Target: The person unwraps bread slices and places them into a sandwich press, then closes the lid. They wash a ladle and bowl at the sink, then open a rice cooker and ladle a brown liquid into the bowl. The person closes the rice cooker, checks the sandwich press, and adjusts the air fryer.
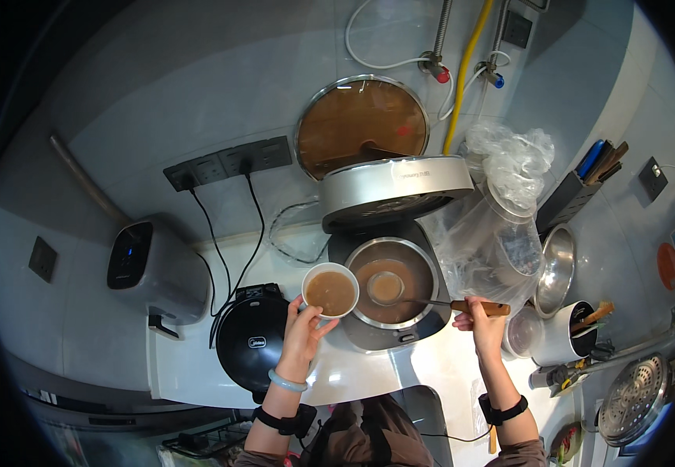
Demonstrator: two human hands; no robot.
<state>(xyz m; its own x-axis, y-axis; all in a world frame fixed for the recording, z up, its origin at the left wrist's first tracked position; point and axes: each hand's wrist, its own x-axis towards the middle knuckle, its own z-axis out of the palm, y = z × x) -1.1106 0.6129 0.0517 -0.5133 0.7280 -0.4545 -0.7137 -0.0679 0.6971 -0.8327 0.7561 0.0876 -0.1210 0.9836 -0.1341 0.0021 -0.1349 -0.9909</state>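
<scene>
My left hand (305, 330) holds a white bowl (348, 277) filled with brownish porridge-like liquid, thumb at its rim. The bowl is beside the left edge of a metal inner pot (434, 271) in an electric cooker (372, 341). The cooker's silver lid (393, 175) stands raised behind the pot. My right hand (480, 323) grips the wooden handle (492, 308) of a ladle. Its round head (386, 288), full of the same liquid, is inside the pot at the liquid's surface. Whether the ladle touches the pot rim, I cannot tell.
Left of the bowl sit a black Midea electric pan (253, 344) and a grey air fryer (168, 274). On the right are a plastic bag (477, 245), a steel bowl (556, 268), a white utensil holder (556, 338) and a knife block (568, 195). A round glass lid (361, 117) leans against the wall.
</scene>
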